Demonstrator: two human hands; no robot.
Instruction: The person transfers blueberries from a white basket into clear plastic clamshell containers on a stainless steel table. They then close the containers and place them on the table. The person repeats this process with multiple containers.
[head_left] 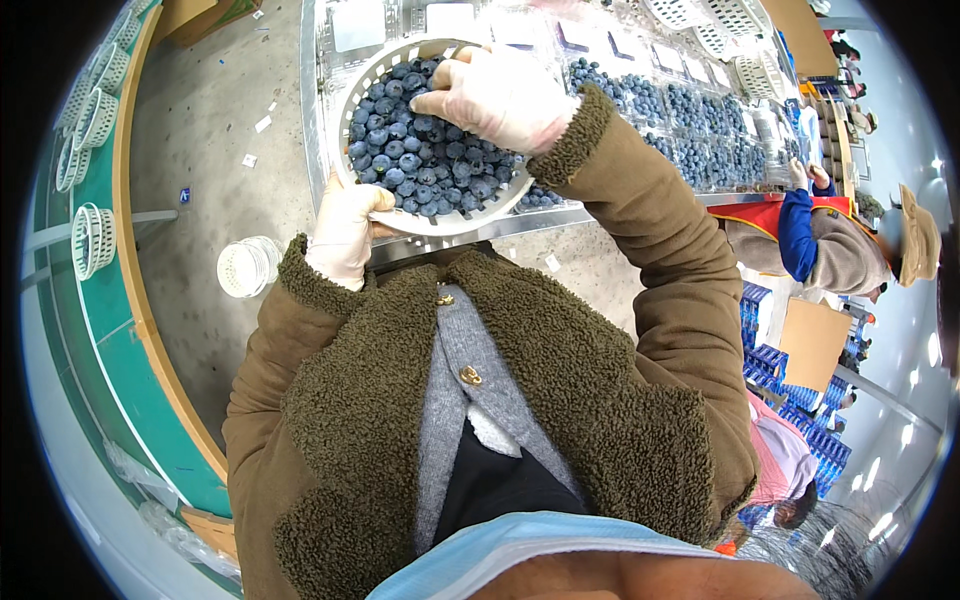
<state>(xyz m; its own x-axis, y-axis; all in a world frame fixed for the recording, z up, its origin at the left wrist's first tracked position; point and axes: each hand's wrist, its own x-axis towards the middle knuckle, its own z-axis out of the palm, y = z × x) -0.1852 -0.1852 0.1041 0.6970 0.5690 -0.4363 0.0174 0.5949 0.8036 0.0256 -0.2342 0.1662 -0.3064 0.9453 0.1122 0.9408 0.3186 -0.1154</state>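
A round white basket [350, 95] full of blueberries [420, 160] rests at the near left edge of the metal table. On the basket's near-left side, my gloved left hand [345, 232] grips the rim, thumb toward the berries and fingers underneath. Over the far part of the basket reaches my gloved right hand [495, 100]. Its fingers are bent and drawn together at the berries; whatever lies between the fingertips is hidden. Clear plastic clamshells [640, 125] holding blueberries stand in rows to the right of the basket.
White slotted baskets [758, 78] sit at the table's far right. More baskets [95, 120] line a green surface [100, 290] at left. A basket stack [250, 266] stands on the floor. A co-worker [840, 235] in a hat works at right, near blue crates [800, 410].
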